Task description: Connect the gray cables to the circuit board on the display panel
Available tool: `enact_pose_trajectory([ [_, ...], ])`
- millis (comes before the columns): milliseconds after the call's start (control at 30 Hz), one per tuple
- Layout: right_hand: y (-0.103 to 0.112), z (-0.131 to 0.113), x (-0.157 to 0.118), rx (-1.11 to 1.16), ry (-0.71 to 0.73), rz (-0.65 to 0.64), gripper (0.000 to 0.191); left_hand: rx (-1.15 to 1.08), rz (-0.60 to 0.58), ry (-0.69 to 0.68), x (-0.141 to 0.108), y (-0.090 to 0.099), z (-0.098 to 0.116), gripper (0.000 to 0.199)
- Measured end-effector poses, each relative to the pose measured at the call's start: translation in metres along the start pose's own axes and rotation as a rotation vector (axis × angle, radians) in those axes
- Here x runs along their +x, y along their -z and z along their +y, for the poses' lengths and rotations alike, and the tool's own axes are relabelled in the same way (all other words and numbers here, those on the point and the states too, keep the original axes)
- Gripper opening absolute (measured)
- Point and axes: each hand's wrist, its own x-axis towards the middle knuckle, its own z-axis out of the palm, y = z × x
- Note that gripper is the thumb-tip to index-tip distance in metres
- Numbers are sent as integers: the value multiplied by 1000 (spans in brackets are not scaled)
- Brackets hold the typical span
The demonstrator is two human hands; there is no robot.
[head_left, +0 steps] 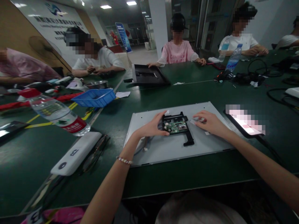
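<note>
L hand [155,126]: thumb & fingers spread wide, straddling & holding the L end of the black bracket [190,138]. R hand [204,123]: fingertips pressed tog., prob. pinching a small pale item [197,119], just off the bracket's R side. Bracket w/ green circuit board [176,125] in it lies flat on the grey panel [168,152], mid-way along the table's [187,180] near edge, set back a little from it.

Risks: small item could slip from the R grip & get lost nr the table's near edge, esp. if the pinch is only by the tips. L thumb is v. close to the board; too firm a squeeze could stress parts there. Grey cable [140,151] runs by the L wrist on the panel; a wrist shift could snag it & drag the panel. No clamp visible on the panel, so a sideways push may slide it twd the phone [243,123] on its R.

Hard to see: L hand covers the bracket's L end; can't tell whether the cable joins the board. Small item too blurred to ID, partly behind fingers. Panel's underside hidden. Phone screen pixelated. R forearm cut off at frame edge.
</note>
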Motion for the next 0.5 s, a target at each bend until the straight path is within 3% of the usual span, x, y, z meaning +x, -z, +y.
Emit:
enact_pose_trajectory([
  [200, 0, -2, -1, -18, 71, -56, 31, 2, -22, -7, -2, 0, 2, 103],
  [500, -3, 8, 1, 2, 3, -8, 28, -15, -30, 4, -2, 0, 1, 101],
])
